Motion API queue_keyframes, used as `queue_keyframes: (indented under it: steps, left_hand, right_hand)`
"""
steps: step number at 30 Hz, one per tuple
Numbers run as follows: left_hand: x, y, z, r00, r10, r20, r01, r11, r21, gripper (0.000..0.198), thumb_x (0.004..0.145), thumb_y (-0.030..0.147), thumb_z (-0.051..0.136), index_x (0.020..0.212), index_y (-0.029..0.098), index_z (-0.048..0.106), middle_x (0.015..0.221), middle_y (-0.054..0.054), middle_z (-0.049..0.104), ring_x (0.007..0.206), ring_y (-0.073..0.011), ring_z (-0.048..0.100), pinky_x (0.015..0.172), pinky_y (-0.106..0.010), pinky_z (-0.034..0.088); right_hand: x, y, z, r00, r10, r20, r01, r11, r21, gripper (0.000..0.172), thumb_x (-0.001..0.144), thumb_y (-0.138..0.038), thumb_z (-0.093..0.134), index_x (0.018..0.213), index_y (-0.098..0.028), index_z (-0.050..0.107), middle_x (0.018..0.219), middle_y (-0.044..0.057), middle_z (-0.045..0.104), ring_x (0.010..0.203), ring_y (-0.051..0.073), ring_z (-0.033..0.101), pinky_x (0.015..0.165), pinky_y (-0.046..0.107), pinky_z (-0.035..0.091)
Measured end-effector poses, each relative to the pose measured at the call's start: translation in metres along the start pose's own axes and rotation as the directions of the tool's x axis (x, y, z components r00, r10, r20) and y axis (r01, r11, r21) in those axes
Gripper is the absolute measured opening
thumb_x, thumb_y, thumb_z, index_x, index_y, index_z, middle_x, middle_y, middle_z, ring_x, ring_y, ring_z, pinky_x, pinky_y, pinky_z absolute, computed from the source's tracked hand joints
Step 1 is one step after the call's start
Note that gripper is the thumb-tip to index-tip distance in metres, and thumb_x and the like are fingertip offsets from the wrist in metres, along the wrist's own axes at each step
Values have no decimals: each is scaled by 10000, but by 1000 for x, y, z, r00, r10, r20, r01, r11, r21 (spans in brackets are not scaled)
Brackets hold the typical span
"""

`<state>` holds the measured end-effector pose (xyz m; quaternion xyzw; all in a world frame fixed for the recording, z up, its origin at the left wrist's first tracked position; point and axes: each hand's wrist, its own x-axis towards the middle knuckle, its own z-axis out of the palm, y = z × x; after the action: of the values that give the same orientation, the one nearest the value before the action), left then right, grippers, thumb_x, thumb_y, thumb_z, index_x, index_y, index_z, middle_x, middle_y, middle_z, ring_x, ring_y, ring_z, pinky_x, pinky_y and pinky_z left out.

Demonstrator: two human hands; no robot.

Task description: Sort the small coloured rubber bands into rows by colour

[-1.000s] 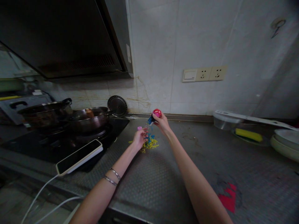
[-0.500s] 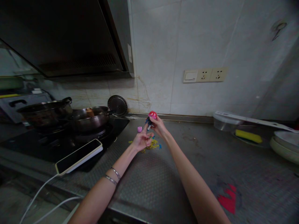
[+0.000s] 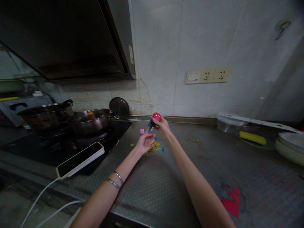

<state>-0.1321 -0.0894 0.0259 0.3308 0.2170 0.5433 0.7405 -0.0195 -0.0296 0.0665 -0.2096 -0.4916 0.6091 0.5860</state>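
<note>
Two hands over dimpled steel counter [image 3: 152, 190]: right hand [image 3: 163, 127] grips glossy red ball [image 3: 156, 116] (blue stub [image 3: 150, 123] below); left hand [image 3: 145, 143] fingers narrow, grasp unclear

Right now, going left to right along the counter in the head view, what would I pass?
Dark metal wok, white-cased smartphone, round metal lid, small pink piece, red ball held in the right hand, clear plastic tub, yellow sponge, white plates.

left hand [image 3: 145, 144] up from clips [image 3: 155, 147], nearer ball [image 3: 156, 117]
</note>
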Motion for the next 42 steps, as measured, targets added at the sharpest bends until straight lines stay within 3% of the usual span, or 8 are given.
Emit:
queue_keyframes:
  steps: [4, 9, 14, 20, 30, 37, 39, 42]
  left_hand:
    - [5, 3, -6, 988, 34, -150, -39, 999, -26, 180, 712, 136, 523, 886, 184, 524, 605, 32, 542, 372, -39, 406, 348, -150, 346]
    - [12, 7, -18, 959, 17, -282, 4, 997, 75, 153, 698, 130, 532, 848, 157, 524, 608, 19, 567, 367, -45, 452, 359, -157, 406]
    - [13, 13, -22, 910, 105, -402, 19, 956, 293, 213, 714, 226, 556, 908, 140, 538, 723, -28, 613, 407, -83, 534, 357, -192, 435]
    - [11, 19, -24, 822, 212, -529, -28, 942, 334, 179, 700, 235, 582, 824, 108, 561, 670, -38, 590, 484, -117, 573, 390, -206, 455]
    - [11, 19, -25, 829, 172, -533, 20, 942, 335, 160, 680, 228, 617, 785, 116, 575, 665, -38, 588, 497, -109, 564, 427, -225, 481]
    - [11, 17, -27, 783, 302, -544, -20, 886, 463, 204, 634, 269, 669, 747, 130, 572, 629, -24, 576, 486, -100, 555, 403, -180, 429]
    - [10, 17, -26, 794, 305, -526, -19, 877, 479, 192, 610, 209, 669, 754, 139, 564, 638, -16, 577, 495, -100, 558, 403, -174, 421]
    - [8, 20, -22, 856, 249, -453, -34, 902, 431, 188, 626, 180, 607, 806, 155, 561, 620, 3, 560, 490, -105, 553, 394, -182, 418]
  right_hand:
    - [2, -4, -2, 996, -57, -74, 57, 998, -6, 441, 570, -357, 709, 963, -245, 544, 870, 2, 630, 746, 140, 588, 613, 253, 473]
    - [7, -8, -9, 983, -137, -126, 126, 988, -87, 454, 567, -356, 698, 977, -246, 537, 853, -19, 615, 742, 125, 575, 640, 252, 468]
    - [9, -5, -8, 975, -213, -63, 195, 957, -215, 504, 558, -307, 704, 1022, -210, 532, 870, -11, 609, 752, 113, 555, 723, 247, 455]
    - [9, 2, -2, 973, -230, 11, 225, 940, -258, 509, 544, -278, 711, 1015, -187, 541, 870, -4, 611, 756, 117, 552, 759, 257, 445]
    - [9, 4, -1, 977, -214, 15, 211, 947, -244, 516, 534, -252, 715, 1017, -204, 542, 891, -3, 623, 780, 126, 567, 775, 270, 451]
    - [7, 3, 2, 987, -159, -30, 148, 962, -230, 529, 522, -284, 719, 1016, -207, 545, 881, -4, 627, 786, 129, 570, 749, 267, 459]
    - [5, 1, 0, 994, -95, -59, 81, 976, -200, 526, 548, -321, 705, 1034, -220, 534, 883, 0, 629, 781, 133, 574, 697, 264, 468]
    - [3, -2, -5, 996, -20, -89, 8, 991, -130, 507, 570, -366, 694, 1032, -243, 527, 916, 9, 630, 789, 147, 578, 624, 261, 472]
